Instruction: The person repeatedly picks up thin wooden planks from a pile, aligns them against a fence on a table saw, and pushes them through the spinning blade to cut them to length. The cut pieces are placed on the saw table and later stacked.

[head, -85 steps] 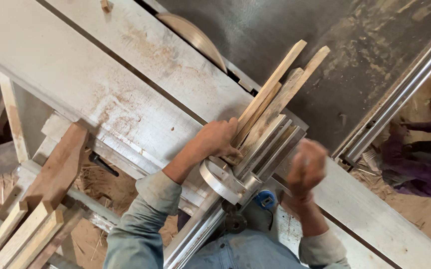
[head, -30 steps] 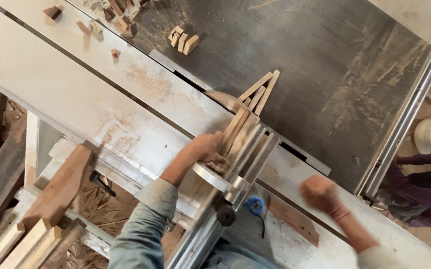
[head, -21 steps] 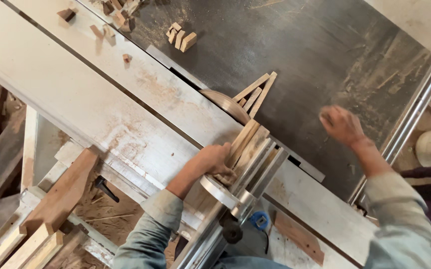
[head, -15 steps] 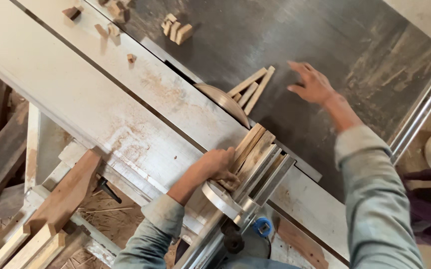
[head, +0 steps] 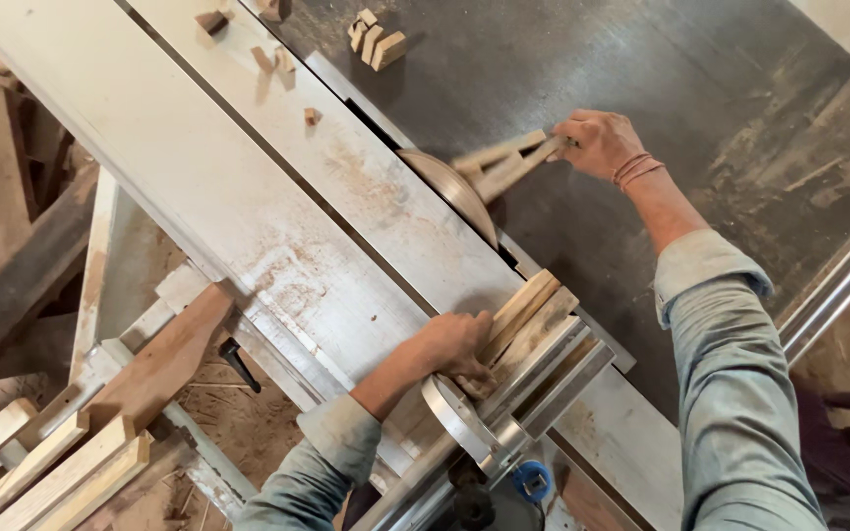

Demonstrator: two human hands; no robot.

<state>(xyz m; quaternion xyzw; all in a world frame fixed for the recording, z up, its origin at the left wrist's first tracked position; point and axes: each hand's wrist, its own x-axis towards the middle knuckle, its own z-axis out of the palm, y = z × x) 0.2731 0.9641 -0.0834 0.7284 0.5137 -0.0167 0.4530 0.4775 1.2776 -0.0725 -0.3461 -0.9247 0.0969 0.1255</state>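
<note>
Sawdust coats your grey saw bench (head: 248, 187), with pale planks (head: 41, 472) stacked at its lower left. Your left hand (head: 454, 344) clamps a bundle of wood strips (head: 528, 320) against the metal fence (head: 533, 393). Beyond the round saw blade (head: 454, 192), your right hand (head: 597, 143) grips the cut-off strips (head: 498, 167) on the dark bench top.
</note>
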